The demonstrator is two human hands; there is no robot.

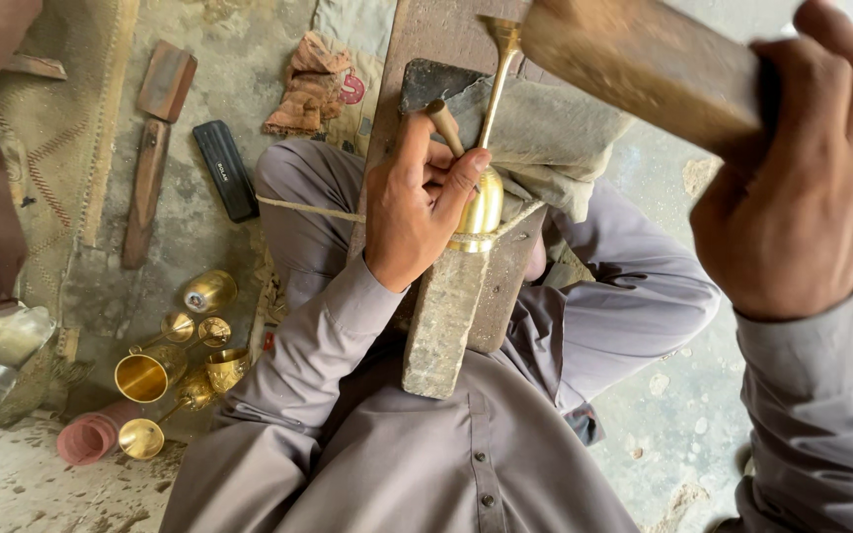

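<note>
The left hand (417,202) sits just left of centre, its grip closed around the bowl of a brass goblet (483,202) and a short wooden peg (443,126) that pokes up between thumb and fingers. The goblet lies on a long wooden beam (443,316) that runs from twelve o'clock down to the person's lap, its slender stem pointing toward twelve o'clock and its flared foot near the top edge. A grey cloth (555,133) is bunched over the beam just to the right of the goblet. At two o'clock the right hand (802,188) is raised, its grip closed on a wooden mallet (644,59), whose blurred head hangs above and to the right of the goblet's foot, apart from it. At eight o'clock a cluster of brass cups (175,365) lies on the floor beside a pink cup (91,436). At ten o'clock lie a black case (226,170) and a wooden tool (150,148); at eleven o'clock, a crumpled orange rag (308,89).
</note>
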